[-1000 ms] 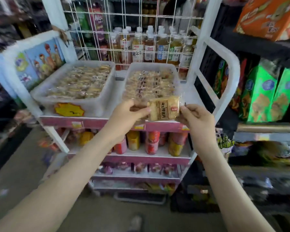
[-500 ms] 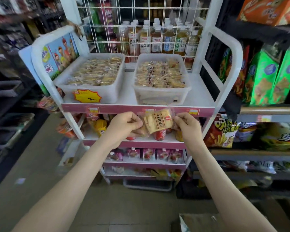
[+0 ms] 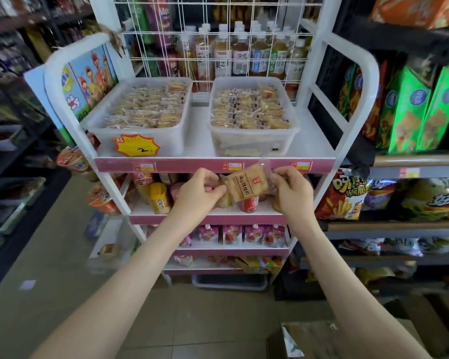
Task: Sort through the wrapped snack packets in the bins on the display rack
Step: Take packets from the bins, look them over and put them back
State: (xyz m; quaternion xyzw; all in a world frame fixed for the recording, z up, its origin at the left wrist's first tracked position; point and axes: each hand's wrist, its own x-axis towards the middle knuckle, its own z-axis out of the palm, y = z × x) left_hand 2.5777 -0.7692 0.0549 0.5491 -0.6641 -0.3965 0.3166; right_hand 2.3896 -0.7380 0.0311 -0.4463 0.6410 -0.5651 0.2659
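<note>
A clear-wrapped tan snack packet [image 3: 245, 185] with dark lettering hangs in front of the rack's pink shelf edge. My left hand [image 3: 197, 194] pinches its left end and my right hand [image 3: 292, 191] pinches its right end. On the top shelf of the white display rack [image 3: 319, 149] stand two translucent bins. The left bin [image 3: 171, 143] carries a yellow starburst price tag and the right bin [image 3: 254, 142] sits beside it; both are full of similar wrapped packets.
Drink bottles [image 3: 240, 55] line up behind a white wire grid at the rack's back. Lower shelves hold cups, cans and pink pouches [image 3: 231, 234]. Green and orange snack bags [image 3: 410, 110] fill the shelving at right. A cardboard box [image 3: 319, 340] lies on the tiled floor.
Both hands have drawn the packet down and away from the right bin to below the top shelf's edge. The packet has tilted, and the view has pulled back from the rack.
</note>
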